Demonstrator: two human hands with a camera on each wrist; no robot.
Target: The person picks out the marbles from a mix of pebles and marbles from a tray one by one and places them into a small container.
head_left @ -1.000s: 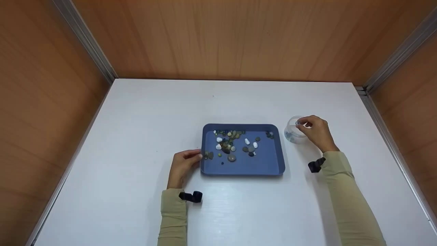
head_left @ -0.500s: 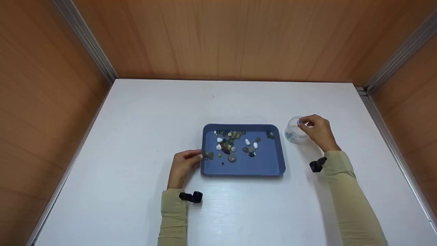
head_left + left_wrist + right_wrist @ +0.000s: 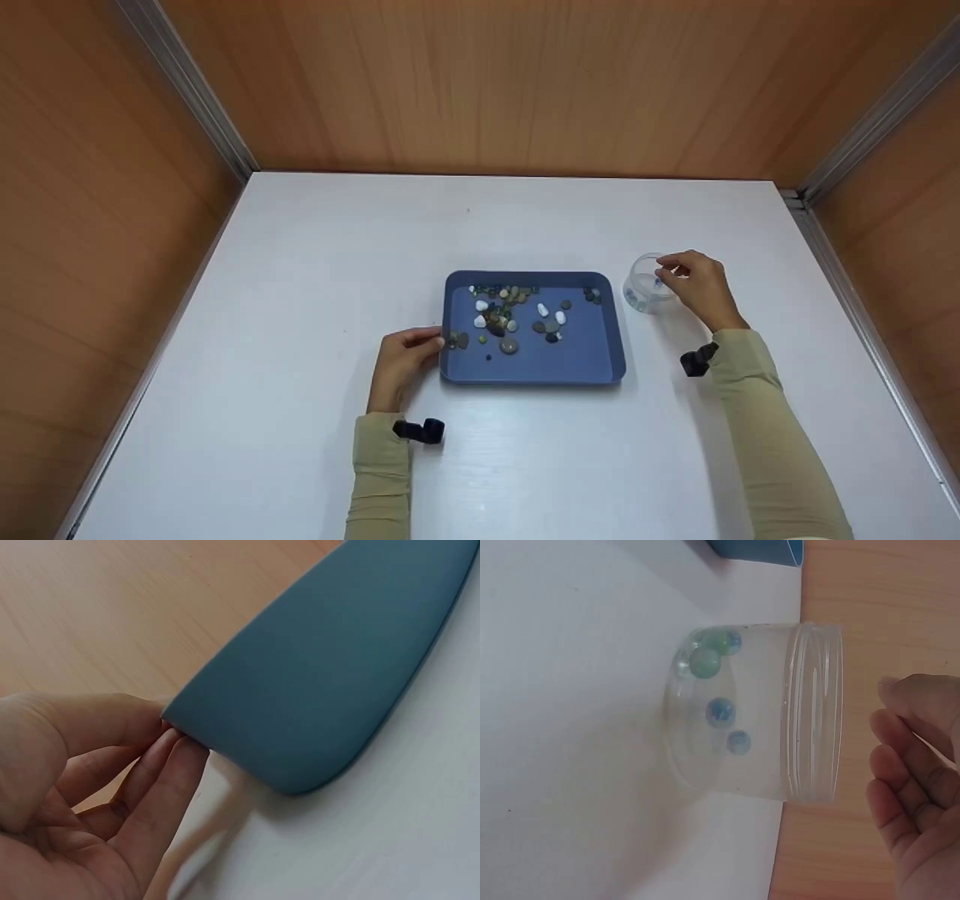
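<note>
Head view shows the blue tray [image 3: 592, 360] at the middle of the white table [image 3: 300, 300], scattered with pebbles [image 3: 510, 319], and a small clear jar [image 3: 646, 292] standing just right of the tray with a few blue and green marbles [image 3: 718, 711] inside. The left hand [image 3: 399, 365] pinches the tray's left rim between thumb and fingertips [image 3: 176, 754], while the right hand [image 3: 699, 289] hovers above the jar's mouth, fingers loosely curled and holding nothing visible. The jar looks light, rigid and smooth, likely slippery, and is best gripped around its ribbed rim [image 3: 814, 712]; the marbles would roll readily.
</note>
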